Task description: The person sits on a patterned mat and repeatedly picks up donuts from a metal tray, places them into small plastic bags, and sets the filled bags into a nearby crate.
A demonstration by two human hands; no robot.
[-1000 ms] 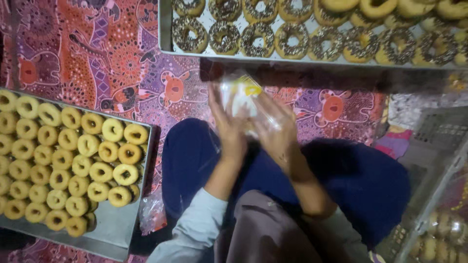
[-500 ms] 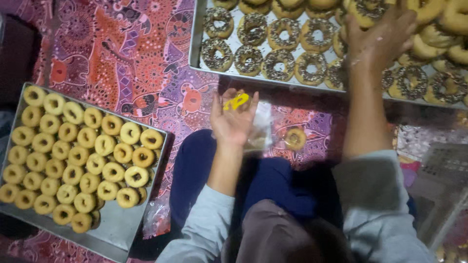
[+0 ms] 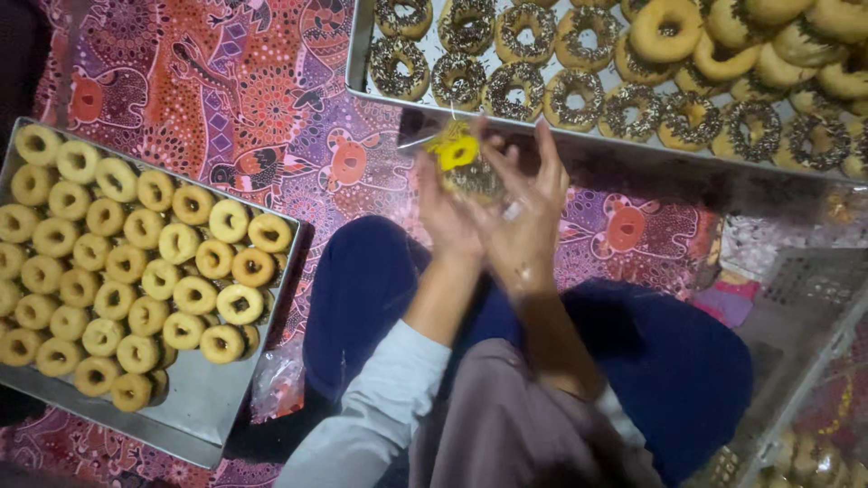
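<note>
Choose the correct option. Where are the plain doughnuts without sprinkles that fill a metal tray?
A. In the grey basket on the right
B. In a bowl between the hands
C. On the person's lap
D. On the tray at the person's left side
D: the plain doughnuts lie in rows on the metal tray at the left, while both hands hold a small clear packet.

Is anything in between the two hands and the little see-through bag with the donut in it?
Nothing visible is. The left hand and the right hand both touch the clear bag, which has a sprinkled donut inside and a yellow mark on it. They hold it up over the patterned cloth, just in front of the tray of sprinkled donuts.
</note>
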